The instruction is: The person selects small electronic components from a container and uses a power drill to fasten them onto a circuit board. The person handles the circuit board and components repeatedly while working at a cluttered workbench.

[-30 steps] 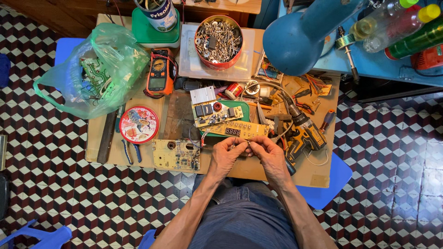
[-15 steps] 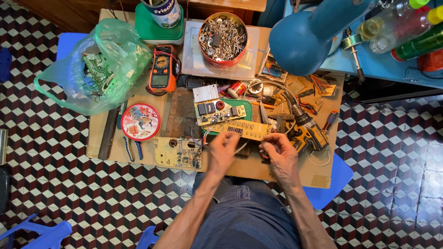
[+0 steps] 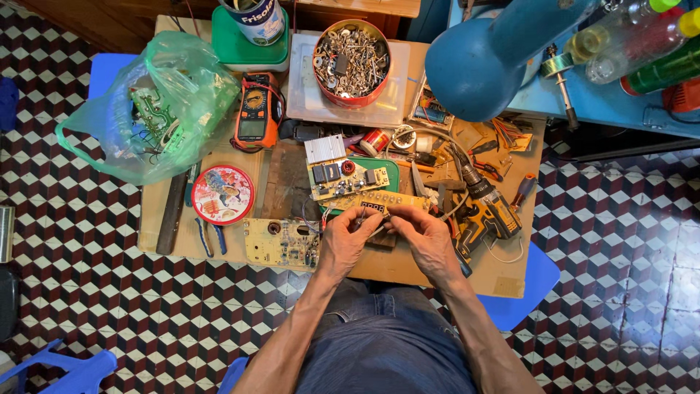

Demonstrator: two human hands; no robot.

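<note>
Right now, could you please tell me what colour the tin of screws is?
Red tin, clearest in the head view.

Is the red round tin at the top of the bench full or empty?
Full: the red tin is heaped with metal screws and small parts.

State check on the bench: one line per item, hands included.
left hand: fingertips pinched at the long circuit board's near edge
right hand: fingertips pinched beside the left's
long circuit board: flat, component side up
red tin: open, full of screws
green plastic bag: open, circuit boards inside
multimeter: lying face up
cordless drill: lying on its side
round lid: lying flat
</note>
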